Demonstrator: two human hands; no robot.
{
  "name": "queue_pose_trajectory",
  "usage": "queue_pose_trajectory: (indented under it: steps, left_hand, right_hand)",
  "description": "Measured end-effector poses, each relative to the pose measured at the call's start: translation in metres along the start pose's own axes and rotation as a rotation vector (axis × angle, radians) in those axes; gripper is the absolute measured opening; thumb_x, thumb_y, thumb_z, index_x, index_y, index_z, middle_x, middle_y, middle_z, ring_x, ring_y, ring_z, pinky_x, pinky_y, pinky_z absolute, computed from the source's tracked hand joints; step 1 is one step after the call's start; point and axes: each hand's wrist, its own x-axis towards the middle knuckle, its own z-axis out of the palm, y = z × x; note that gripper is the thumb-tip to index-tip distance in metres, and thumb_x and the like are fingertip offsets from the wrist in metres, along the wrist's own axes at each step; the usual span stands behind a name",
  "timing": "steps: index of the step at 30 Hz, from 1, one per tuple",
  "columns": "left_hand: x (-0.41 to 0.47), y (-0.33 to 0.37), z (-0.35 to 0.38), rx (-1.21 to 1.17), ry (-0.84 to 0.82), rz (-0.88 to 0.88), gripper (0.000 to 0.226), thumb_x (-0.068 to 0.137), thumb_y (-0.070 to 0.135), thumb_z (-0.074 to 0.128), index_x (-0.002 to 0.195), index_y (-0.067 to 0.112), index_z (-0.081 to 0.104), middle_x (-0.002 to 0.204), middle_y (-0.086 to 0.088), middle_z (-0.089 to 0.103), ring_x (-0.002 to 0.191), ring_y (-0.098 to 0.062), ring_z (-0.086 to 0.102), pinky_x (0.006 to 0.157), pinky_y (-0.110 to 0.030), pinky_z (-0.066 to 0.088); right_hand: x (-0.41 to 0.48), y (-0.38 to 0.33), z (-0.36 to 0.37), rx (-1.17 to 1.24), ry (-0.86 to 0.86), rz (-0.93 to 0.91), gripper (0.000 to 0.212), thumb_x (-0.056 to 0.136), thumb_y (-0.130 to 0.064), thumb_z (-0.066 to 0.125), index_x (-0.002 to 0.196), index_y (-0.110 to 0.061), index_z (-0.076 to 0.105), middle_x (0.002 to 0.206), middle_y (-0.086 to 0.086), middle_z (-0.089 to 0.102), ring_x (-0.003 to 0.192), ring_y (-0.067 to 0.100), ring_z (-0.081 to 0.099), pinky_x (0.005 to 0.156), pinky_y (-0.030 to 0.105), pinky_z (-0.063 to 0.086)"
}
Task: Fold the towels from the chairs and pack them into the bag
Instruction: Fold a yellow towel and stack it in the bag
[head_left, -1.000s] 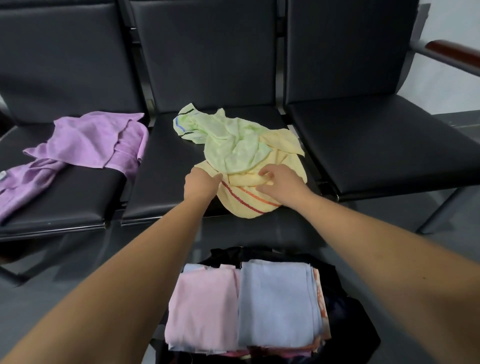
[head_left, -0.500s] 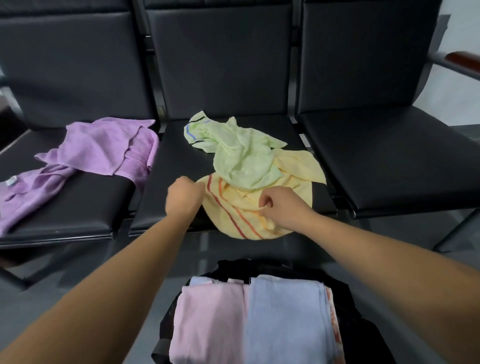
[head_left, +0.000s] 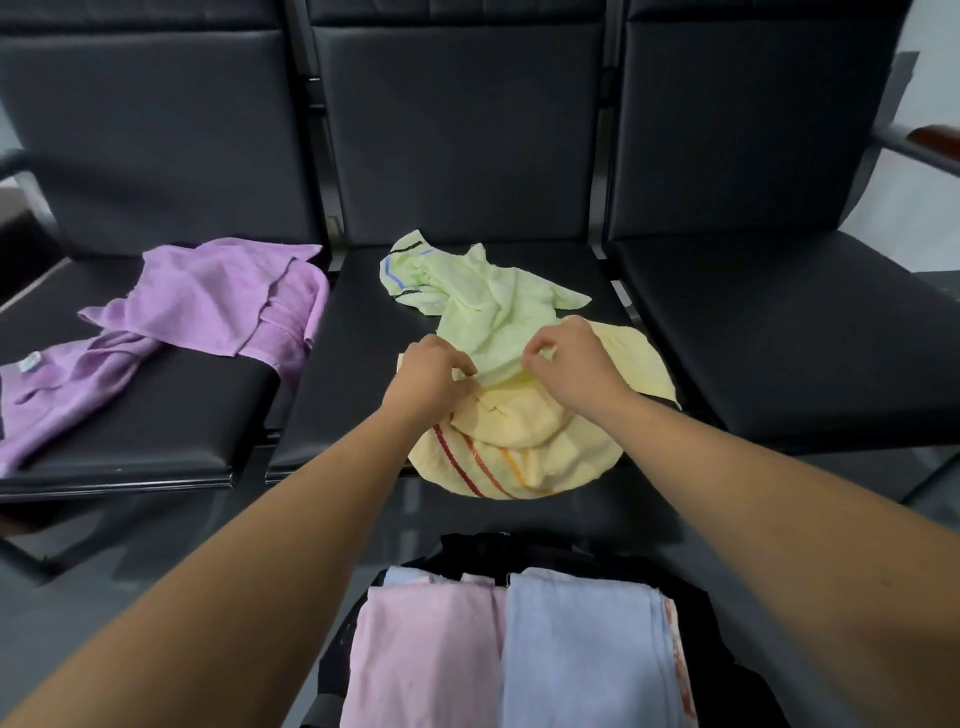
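A crumpled light green towel (head_left: 485, 312) lies on the middle chair seat (head_left: 358, 374), partly on top of a yellow towel (head_left: 524, 452) with red and orange stripes. My left hand (head_left: 428, 376) and my right hand (head_left: 569, 364) both pinch the near edge of the green towel, a short gap apart. A crumpled purple towel (head_left: 208, 306) lies on the left chair seat. The black bag (head_left: 519, 551) stands open on the floor below, with a folded pink towel (head_left: 423, 654) and a folded light blue towel (head_left: 582, 649) side by side in it.
The right chair seat (head_left: 779, 332) holds nothing, and a wooden armrest (head_left: 935, 143) sticks out at its far right. A dark grey floor (head_left: 104, 571) runs in front of the chairs. A metal armrest stands at the far left.
Both hands have let go of the yellow towel and moved up and closer together, and now pinch the green towel's near edge. The yellow towel has slid toward the seat's front edge.
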Motion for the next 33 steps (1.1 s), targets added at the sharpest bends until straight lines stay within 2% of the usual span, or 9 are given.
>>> queue_pose_trajectory:
  steps: [6, 8, 12, 15, 19, 22, 27, 30, 33]
  left_hand:
    - [-0.002, 0.033, -0.068, -0.408, 0.196, 0.093, 0.009, 0.096, 0.03, 0.064, 0.087, 0.027, 0.062, 0.089, 0.005, 0.07, 0.079, -0.008, 0.063, 0.073, -0.03, 0.049]
    - [-0.006, 0.043, -0.099, -0.407, 0.266, 0.141, 0.009, 0.092, 0.033, 0.064, 0.088, 0.026, 0.063, 0.088, -0.003, 0.069, 0.08, -0.016, 0.061, 0.078, -0.042, 0.051]
    - [-0.021, 0.065, -0.141, -0.332, 0.316, 0.206, 0.007, 0.096, 0.023, 0.064, 0.09, 0.02, 0.065, 0.086, -0.007, 0.066, 0.076, -0.012, 0.054, 0.073, -0.034, 0.045]
    - [-0.033, 0.074, -0.16, -0.316, 0.326, 0.189, 0.01, 0.096, 0.024, 0.062, 0.086, 0.024, 0.062, 0.08, -0.001, 0.063, 0.072, -0.013, 0.052, 0.071, -0.033, 0.043]
    - [-0.06, 0.084, -0.189, -0.444, 0.29, 0.177, 0.012, 0.094, 0.024, 0.063, 0.083, 0.02, 0.063, 0.068, 0.008, 0.058, 0.057, -0.011, 0.05, 0.063, -0.033, 0.043]
    - [-0.083, 0.104, -0.207, -0.48, 0.236, 0.212, 0.013, 0.097, 0.019, 0.062, 0.084, 0.014, 0.063, 0.068, 0.005, 0.059, 0.054, -0.009, 0.051, 0.057, -0.029, 0.043]
    - [-0.122, 0.149, -0.257, -1.192, 0.128, 0.359, 0.017, 0.097, 0.006, 0.053, 0.081, 0.011, 0.057, 0.069, 0.0, 0.062, 0.06, -0.014, 0.058, 0.057, -0.024, 0.047]
    - [-0.133, 0.166, -0.277, -1.097, 0.038, 0.416, 0.011, 0.094, 0.011, 0.059, 0.103, 0.008, 0.064, 0.088, -0.007, 0.068, 0.078, -0.019, 0.065, 0.07, -0.029, 0.054]
    - [-0.145, 0.176, -0.278, -1.046, -0.155, 0.435, 0.048, 0.086, 0.028, 0.069, 0.127, 0.007, 0.057, 0.104, -0.011, 0.07, 0.088, -0.023, 0.067, 0.078, -0.031, 0.055]
  right_hand:
    - [-0.001, -0.045, -0.059, 0.172, 0.048, -0.115, 0.023, 0.105, -0.03, 0.049, 0.097, -0.01, 0.058, 0.068, -0.01, 0.05, 0.06, 0.006, 0.043, 0.058, 0.027, 0.034]
    - [-0.007, -0.059, -0.082, 0.164, 0.006, -0.154, 0.023, 0.103, -0.035, 0.054, 0.1, -0.012, 0.06, 0.069, -0.012, 0.049, 0.061, 0.004, 0.044, 0.058, 0.024, 0.034]
    - [-0.025, -0.074, -0.12, 0.123, -0.137, -0.213, 0.022, 0.094, -0.038, 0.07, 0.102, -0.018, 0.071, 0.092, -0.009, 0.068, 0.085, 0.006, 0.063, 0.075, 0.026, 0.05]
    - [-0.037, -0.078, -0.137, 0.074, -0.138, -0.183, 0.014, 0.092, -0.025, 0.074, 0.096, -0.012, 0.075, 0.085, -0.003, 0.07, 0.073, 0.006, 0.065, 0.062, 0.022, 0.051]
    - [-0.053, -0.085, -0.169, 0.569, 0.092, -0.014, 0.009, 0.091, -0.021, 0.074, 0.093, -0.013, 0.078, 0.095, 0.008, 0.077, 0.097, 0.023, 0.073, 0.091, 0.043, 0.058]
    - [-0.074, -0.109, -0.195, 0.77, 0.127, -0.011, 0.014, 0.093, -0.019, 0.069, 0.098, -0.01, 0.077, 0.103, 0.021, 0.075, 0.093, 0.036, 0.071, 0.082, 0.052, 0.055]
    - [-0.107, -0.177, -0.253, 1.228, 0.117, -0.21, 0.021, 0.096, -0.017, 0.069, 0.107, 0.001, 0.072, 0.104, 0.014, 0.076, 0.098, 0.027, 0.074, 0.086, 0.041, 0.06]
    - [-0.128, -0.207, -0.272, 0.907, 0.118, -0.305, 0.024, 0.093, -0.022, 0.074, 0.099, 0.001, 0.074, 0.093, 0.015, 0.077, 0.081, 0.021, 0.073, 0.076, 0.038, 0.061]
    - [-0.14, -0.218, -0.268, 0.57, 0.052, -0.332, 0.024, 0.092, -0.026, 0.075, 0.09, -0.002, 0.075, 0.08, 0.011, 0.073, 0.07, 0.016, 0.066, 0.069, 0.035, 0.055]
